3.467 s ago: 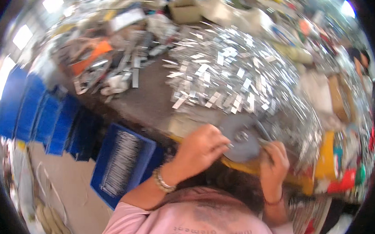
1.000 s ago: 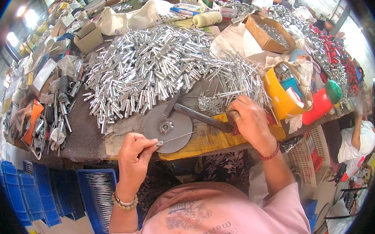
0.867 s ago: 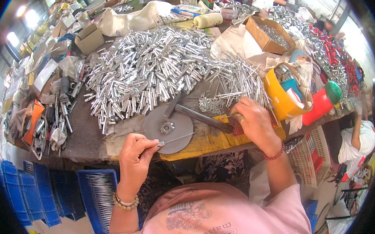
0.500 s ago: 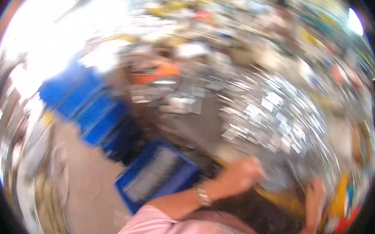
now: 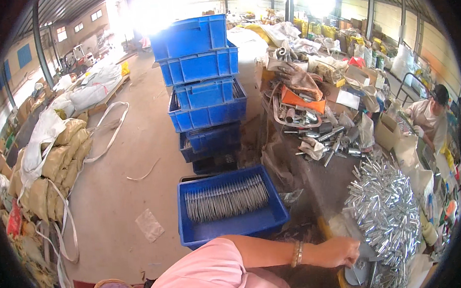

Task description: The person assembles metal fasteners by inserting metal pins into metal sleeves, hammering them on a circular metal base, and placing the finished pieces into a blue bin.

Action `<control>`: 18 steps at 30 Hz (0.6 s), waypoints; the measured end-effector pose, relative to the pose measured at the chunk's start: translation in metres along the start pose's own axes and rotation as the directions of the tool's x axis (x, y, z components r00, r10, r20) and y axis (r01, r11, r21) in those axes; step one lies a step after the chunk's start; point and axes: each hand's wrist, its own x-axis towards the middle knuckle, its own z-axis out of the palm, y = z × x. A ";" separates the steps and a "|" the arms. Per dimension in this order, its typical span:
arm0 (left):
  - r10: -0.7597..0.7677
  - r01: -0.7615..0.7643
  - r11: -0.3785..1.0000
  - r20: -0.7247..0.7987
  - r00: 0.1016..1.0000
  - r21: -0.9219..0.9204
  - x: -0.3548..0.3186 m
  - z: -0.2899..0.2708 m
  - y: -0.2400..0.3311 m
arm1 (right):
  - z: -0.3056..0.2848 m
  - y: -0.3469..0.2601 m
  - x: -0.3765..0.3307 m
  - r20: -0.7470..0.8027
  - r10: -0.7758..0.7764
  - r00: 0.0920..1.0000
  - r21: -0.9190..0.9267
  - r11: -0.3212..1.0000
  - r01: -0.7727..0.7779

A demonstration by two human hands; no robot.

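Below a pink sleeve, my left hand (image 5: 342,251) reaches right over the edge of the work table, a bracelet on its wrist. Its fingers are curled closed; whatever they may hold is too small or hidden. Just under the hand is a grey round disc (image 5: 357,272). Close beyond it lies a large heap of shiny metal tubes or pins (image 5: 385,209). To the left of my forearm stands an open blue crate (image 5: 234,229) with a dense row of thin metal rods (image 5: 226,198) in it. My right hand is out of view.
Blue crates (image 5: 206,111) are stacked tall behind the open one. Metal parts and an orange bin (image 5: 303,100) crowd the table's far end. A co-worker (image 5: 429,117) is at the right. Filled sacks (image 5: 61,156) and loose white straps (image 5: 106,136) lie at left.
The view has turned and steadied from a blur, now taking in more of the hall and the crate stack. My right hand has gone out of view; my left remains closed by the table edge.
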 end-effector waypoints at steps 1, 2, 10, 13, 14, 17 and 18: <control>0.006 -0.006 1.000 0.006 1.000 -0.006 0.001 0.001 -0.001 | -0.007 -0.006 0.001 0.040 0.018 0.999 0.033 0.999 -0.019; 0.011 -0.011 1.000 0.012 1.000 -0.012 0.001 0.001 -0.002 | -0.012 -0.010 0.002 0.081 0.033 0.996 0.065 0.997 -0.039; 0.006 -0.006 1.000 0.015 1.000 0.008 0.000 0.005 0.000 | -0.014 -0.008 0.000 0.035 -0.047 0.998 0.119 0.992 0.043; 0.005 -0.005 1.000 0.014 1.000 0.011 0.001 0.004 0.001 | -0.017 -0.014 0.002 0.053 -0.043 0.998 0.105 0.994 0.037; 0.005 -0.005 1.000 0.010 1.000 0.002 0.001 0.003 0.001 | -0.017 -0.015 0.002 0.059 -0.015 0.998 0.082 0.997 0.010; -0.007 0.007 1.000 0.021 1.000 0.001 0.001 0.005 0.001 | -0.014 0.011 0.008 0.128 -0.099 0.987 0.164 0.983 0.077; -0.005 0.005 1.000 0.019 1.000 0.001 0.001 0.004 0.001 | -0.012 0.017 0.010 0.125 -0.100 0.987 0.163 0.983 0.079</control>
